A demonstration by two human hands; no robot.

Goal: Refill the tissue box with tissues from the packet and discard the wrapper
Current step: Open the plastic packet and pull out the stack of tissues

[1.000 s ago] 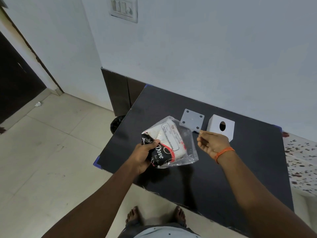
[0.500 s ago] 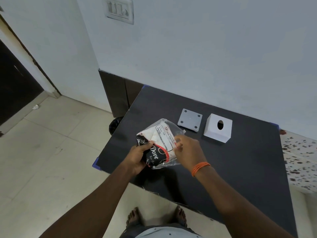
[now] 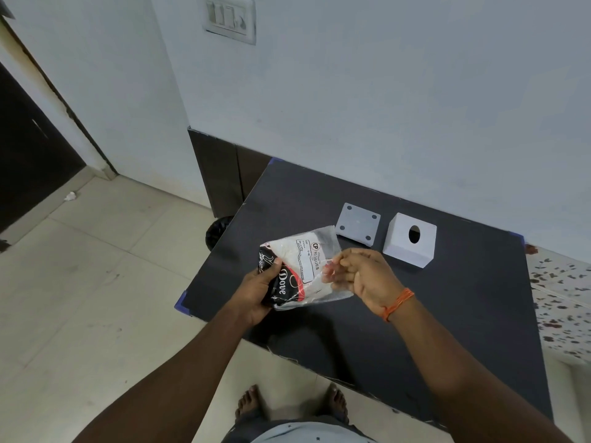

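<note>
I hold a clear plastic tissue packet with a black and red printed end above the black table. My left hand grips its printed left end. Fingers of my right hand pinch the clear wrapper at the packet's right side. White tissues show through the plastic. The white tissue box, with a round hole in its top face, stands on the table behind my right hand. Its flat grey base plate lies to the box's left.
A dark bin stands on the tiled floor by the table's far left corner. The wall rises right behind the table. A speckled counter adjoins the table's right side. My bare feet are at the table's near edge.
My right hand came from the right of the packet onto it and now pinches the clear wrapper. The left hand kept its grip on the printed end.
</note>
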